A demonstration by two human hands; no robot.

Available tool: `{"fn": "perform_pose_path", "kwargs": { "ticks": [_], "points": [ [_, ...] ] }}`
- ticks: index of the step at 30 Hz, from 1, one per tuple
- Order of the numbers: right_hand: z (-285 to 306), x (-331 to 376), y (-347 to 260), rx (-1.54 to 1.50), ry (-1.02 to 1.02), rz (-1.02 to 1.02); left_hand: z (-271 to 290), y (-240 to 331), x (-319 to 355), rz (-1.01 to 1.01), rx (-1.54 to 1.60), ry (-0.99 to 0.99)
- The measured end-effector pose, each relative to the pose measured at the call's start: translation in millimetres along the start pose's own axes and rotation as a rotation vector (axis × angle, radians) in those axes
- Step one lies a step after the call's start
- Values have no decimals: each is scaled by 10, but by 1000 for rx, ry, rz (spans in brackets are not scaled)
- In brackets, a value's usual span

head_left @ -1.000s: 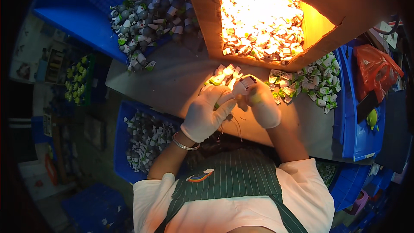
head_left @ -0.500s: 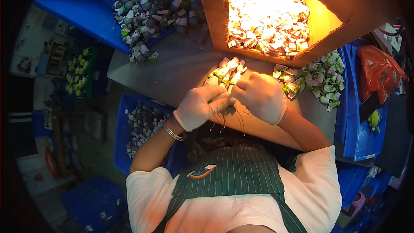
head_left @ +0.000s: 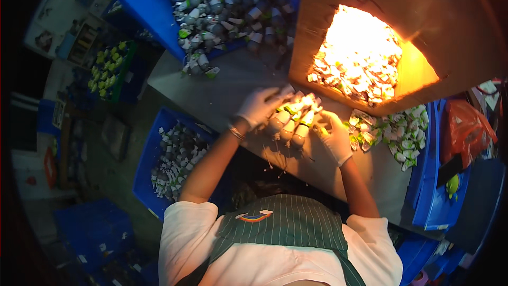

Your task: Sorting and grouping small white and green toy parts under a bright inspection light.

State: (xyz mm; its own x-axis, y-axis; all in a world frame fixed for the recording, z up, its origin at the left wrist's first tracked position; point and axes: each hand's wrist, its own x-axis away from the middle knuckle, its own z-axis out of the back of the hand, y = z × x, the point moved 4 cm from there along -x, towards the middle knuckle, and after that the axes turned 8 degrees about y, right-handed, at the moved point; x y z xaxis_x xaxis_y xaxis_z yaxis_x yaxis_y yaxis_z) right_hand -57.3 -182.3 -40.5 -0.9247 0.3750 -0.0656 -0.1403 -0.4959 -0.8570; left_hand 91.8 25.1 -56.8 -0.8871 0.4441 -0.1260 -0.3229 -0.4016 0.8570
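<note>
A small cluster of figure-like pieces point(head_left: 294, 118) lies on the grey tabletop point(head_left: 222, 92) in front of me. They have white and bright green parts and rounded grey ends, with thin strings trailing toward the near edge. My left hand point(head_left: 258, 108), in a white glove, is at the cluster's left side with fingers stretched out, slightly smeared by motion. On the other side my gloved right hand point(head_left: 337, 139) has its thumb and fingers apart beside the pieces. A green patch shows by its fingertips; whether it touches that piece is unclear.
A brightly lit cardboard box point(head_left: 365, 107) full of small pieces stands behind. White-and-green pieces point(head_left: 405, 137) are heaped at the right, next to blue trays point(head_left: 439, 214) and a red plastic bag point(head_left: 468, 130). Grey-and-white pieces point(head_left: 227, 18) fill the far bin; another blue bin point(head_left: 143, 180) sits lower left.
My hands were close together, fingers pinched over the pieces; now they are apart on either side, uncovering the cluster. The whole view has shifted, so the scene sits lower and farther right.
</note>
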Motion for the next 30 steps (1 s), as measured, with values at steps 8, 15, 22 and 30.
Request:
{"fn": "perform_pose_path", "kwargs": {
  "ticks": [8, 15, 22, 30],
  "points": [
    [-42, 64, 201, 26, 84, -7, -204, 154, 308, 56, 148, 214],
    [167, 60, 119, 63, 140, -11, 1105, -230, -156, 42, -568, 787],
    [153, 12, -103, -131, 119, 28, 1854, -1246, -306, 552, -441, 867],
    [80, -9, -578, -316, 46, 58, 1292, -813, -52, -110, -66, 208]
  ]
}}
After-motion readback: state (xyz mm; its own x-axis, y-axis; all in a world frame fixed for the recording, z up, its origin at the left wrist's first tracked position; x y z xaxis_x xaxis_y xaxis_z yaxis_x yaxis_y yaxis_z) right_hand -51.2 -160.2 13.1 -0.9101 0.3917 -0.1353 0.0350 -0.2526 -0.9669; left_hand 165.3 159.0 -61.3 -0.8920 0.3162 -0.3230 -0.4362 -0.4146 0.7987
